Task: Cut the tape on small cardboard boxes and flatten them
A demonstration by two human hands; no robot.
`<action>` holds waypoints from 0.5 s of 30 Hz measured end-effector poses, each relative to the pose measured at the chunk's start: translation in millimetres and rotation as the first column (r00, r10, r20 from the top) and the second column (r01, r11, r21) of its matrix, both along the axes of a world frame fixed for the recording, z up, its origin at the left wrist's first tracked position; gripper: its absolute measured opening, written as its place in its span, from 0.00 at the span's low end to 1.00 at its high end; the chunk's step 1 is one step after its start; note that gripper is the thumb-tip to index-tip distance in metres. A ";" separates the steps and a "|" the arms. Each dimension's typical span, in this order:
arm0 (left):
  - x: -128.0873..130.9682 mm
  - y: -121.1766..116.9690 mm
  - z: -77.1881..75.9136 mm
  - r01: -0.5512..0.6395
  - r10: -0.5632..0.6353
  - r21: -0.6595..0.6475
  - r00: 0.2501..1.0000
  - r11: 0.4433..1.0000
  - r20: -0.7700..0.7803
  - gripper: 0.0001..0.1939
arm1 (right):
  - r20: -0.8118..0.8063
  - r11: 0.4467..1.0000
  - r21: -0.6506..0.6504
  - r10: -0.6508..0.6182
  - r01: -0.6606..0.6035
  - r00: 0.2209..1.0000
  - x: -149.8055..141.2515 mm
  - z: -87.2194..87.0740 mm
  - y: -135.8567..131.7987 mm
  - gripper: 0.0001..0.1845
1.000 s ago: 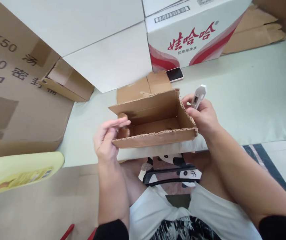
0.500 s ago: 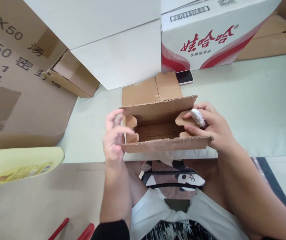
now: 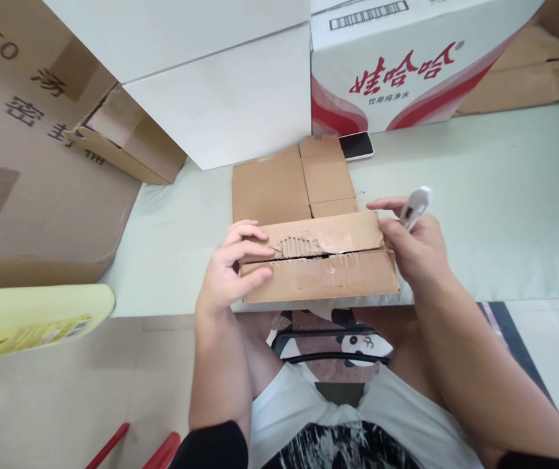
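Note:
A small brown cardboard box (image 3: 318, 279) sits near the front edge of the cloth-covered surface, its two long top flaps folded inward. A thin gap runs between the flaps, and a torn, ridged patch shows on the rear one. My left hand (image 3: 233, 270) grips the box's left end, fingers on the rear flap and thumb on the front flap. My right hand (image 3: 416, 244) is at the right end, closed around a small white box cutter (image 3: 415, 207) that points up. No blade shows. Behind the box lies a flattened piece of cardboard (image 3: 272, 185).
A phone (image 3: 358, 146) lies behind the flattened cardboard. White cartons (image 3: 240, 98) and a red-and-white water carton (image 3: 406, 85) stand at the back. A large brown carton (image 3: 55, 195) and a yellow bottle (image 3: 35, 319) are at the left.
Both long flaps stood raised with the inside showing; now they are folded down over it. My left hand has moved onto the flaps. The box cutter in my right hand now points upward.

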State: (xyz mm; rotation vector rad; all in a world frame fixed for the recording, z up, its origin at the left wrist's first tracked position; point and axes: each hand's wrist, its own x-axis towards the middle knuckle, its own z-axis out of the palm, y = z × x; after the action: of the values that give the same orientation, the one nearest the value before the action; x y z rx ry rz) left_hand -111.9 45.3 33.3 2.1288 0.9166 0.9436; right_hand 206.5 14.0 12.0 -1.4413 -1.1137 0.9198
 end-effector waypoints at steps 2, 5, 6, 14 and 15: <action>-2.1 -6.7 11.9 0.028 -0.043 -0.110 0.989 0.994 -0.142 0.24 | 0.046 0.999 -0.054 -0.001 0.003 0.999 -0.7 4.2 1.0 0.15; -1.0 -17.2 26.9 -0.003 -0.077 -0.267 0.954 0.964 -0.288 0.38 | 0.047 0.995 -0.095 -0.038 0.042 0.998 -1.8 8.0 2.2 0.16; -0.2 -19.5 30.0 -0.016 -0.079 -0.289 0.946 0.957 -0.313 0.38 | 0.040 0.994 -0.102 -0.043 0.047 0.998 -1.8 7.6 2.8 0.16; -39.5 -1.1 2.7 -0.073 0.043 -0.173 0.985 0.982 -0.168 0.42 | -0.187 0.940 -0.323 0.047 -0.106 0.981 -1.8 -8.4 11.1 0.18; -48.2 2.7 -4.5 -0.090 0.074 -0.183 0.993 0.979 -0.090 0.44 | -0.191 0.931 -0.334 0.087 -0.148 0.978 -2.9 -9.9 11.3 0.18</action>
State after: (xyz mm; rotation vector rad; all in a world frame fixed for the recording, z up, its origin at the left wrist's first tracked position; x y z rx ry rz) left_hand -160.1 48.0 28.8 1.9958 1.0976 0.7811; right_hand 203.6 25.4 2.2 -1.5513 -0.9470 1.3555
